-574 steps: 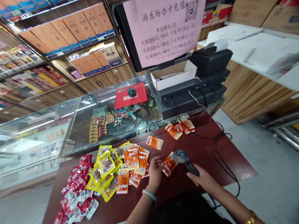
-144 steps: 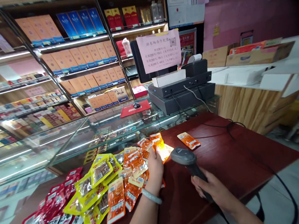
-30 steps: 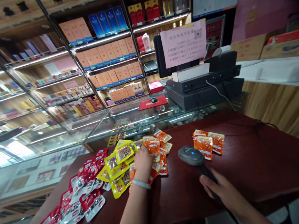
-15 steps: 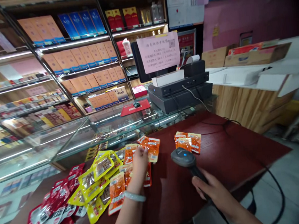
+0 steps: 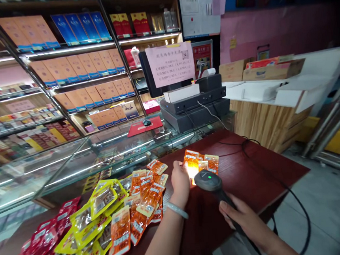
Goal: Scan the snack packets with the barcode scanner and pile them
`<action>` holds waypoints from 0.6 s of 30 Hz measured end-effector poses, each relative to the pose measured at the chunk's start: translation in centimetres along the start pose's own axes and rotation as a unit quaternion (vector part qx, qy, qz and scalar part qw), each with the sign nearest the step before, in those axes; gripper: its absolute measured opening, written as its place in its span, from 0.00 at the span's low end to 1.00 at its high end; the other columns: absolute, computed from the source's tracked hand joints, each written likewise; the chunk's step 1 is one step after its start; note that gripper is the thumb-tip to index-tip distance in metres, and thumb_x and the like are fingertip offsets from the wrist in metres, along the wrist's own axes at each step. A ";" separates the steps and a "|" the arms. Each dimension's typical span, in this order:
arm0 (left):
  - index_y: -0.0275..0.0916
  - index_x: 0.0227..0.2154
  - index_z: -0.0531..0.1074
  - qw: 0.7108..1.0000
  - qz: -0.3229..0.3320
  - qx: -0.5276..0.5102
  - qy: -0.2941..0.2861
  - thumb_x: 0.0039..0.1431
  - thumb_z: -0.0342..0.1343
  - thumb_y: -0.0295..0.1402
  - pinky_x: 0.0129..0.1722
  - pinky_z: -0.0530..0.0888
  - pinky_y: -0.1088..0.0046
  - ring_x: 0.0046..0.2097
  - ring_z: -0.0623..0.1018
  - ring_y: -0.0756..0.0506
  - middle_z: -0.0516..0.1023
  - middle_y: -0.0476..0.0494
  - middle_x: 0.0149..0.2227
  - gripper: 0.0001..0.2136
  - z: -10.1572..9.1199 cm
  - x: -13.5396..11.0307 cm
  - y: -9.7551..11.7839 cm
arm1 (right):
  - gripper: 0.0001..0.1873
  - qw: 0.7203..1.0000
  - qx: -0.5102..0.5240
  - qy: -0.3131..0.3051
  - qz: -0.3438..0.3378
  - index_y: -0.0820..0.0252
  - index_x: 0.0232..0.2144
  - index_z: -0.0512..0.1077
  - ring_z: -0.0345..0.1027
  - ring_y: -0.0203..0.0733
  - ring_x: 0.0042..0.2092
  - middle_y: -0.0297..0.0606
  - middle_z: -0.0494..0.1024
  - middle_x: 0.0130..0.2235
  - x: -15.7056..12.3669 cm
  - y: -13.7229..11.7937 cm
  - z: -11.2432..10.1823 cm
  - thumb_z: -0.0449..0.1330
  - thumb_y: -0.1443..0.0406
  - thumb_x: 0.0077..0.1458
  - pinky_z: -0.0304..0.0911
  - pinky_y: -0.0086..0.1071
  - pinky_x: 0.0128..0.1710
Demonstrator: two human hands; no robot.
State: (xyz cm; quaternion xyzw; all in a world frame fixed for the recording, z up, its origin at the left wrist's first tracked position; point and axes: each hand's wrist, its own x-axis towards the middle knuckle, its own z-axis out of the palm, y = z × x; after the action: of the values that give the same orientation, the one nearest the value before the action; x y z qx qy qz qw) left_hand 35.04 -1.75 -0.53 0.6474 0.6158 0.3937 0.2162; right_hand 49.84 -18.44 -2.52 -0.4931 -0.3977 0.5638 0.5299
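My left hand, with a pale bangle at the wrist, grips the edge of an orange snack packet and holds it up. In my right hand is a black handheld barcode scanner, its fingers wrapped round the handle. A green light glows on the scanner's top, and its bright beam falls on the packet. Just behind lie a few more orange packets. Left of my left arm sits a pile of orange packets, beside yellow packets and red packets.
A dark red tabletop carries the packets, with a black cable looping off its right side. Behind it stand a glass display case, a cash register drawer and a monitor with a pink notice. Boxed goods fill the shelves.
My left hand has moved right from the orange pile, now with a packet in it. The scanner's light has turned from blue to green and its beam is on. The view has shifted slightly right.
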 end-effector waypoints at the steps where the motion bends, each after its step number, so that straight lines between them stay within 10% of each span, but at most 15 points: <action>1: 0.38 0.37 0.67 1.000 -0.010 -0.008 -0.010 0.63 0.50 0.31 0.36 0.68 0.73 0.37 0.77 0.46 0.78 0.42 0.36 0.03 0.6 0.2 0.5 | 0.30 1.000 0.004 0.004 0.004 0.59 0.48 0.67 0.52 0.31 0.23 0.25 0.62 0.23 0.0 0.0 -0.2 0.61 0.45 0.53 0.49 0.26 0.23; 7: 0.39 0.48 0.68 0.994 -0.004 -0.027 -0.104 0.63 0.52 0.37 0.39 0.71 0.72 0.40 0.79 0.45 0.80 0.41 0.40 0.12 2.9 0.8 1.9 | 0.34 0.998 0.030 0.033 0.041 0.56 0.49 0.65 0.54 0.32 0.23 0.25 0.62 0.24 0.1 1.1 -1.4 0.64 0.43 0.49 0.50 0.27 0.22; 13: 0.38 0.49 0.71 0.974 0.125 0.189 -0.021 0.62 0.53 0.36 0.57 0.66 0.65 0.55 0.73 0.41 0.76 0.37 0.51 0.14 -1.6 1.7 -1.5 | 0.23 0.999 -0.007 -0.014 0.038 0.55 0.39 0.66 0.56 0.32 0.24 0.26 0.63 0.25 1.2 1.2 -0.5 0.62 0.45 0.54 0.52 0.26 0.23; 18: 0.26 0.61 0.60 0.921 0.018 0.388 -0.039 0.61 0.51 0.49 0.64 0.54 0.48 0.67 0.58 0.29 0.60 0.20 0.64 0.33 -4.9 4.0 -5.2 | 0.25 0.998 -0.024 -0.066 0.010 0.57 0.34 0.65 0.53 0.30 0.23 0.24 0.61 0.24 2.6 0.1 1.7 0.60 0.43 0.53 0.51 0.26 0.22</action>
State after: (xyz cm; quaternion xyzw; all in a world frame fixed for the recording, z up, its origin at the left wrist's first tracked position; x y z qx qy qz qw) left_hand 27.73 1.92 -0.58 0.7066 0.6994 0.1020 -0.0351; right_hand 48.24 -15.74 -2.62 -0.4713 -0.4399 0.5907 0.4851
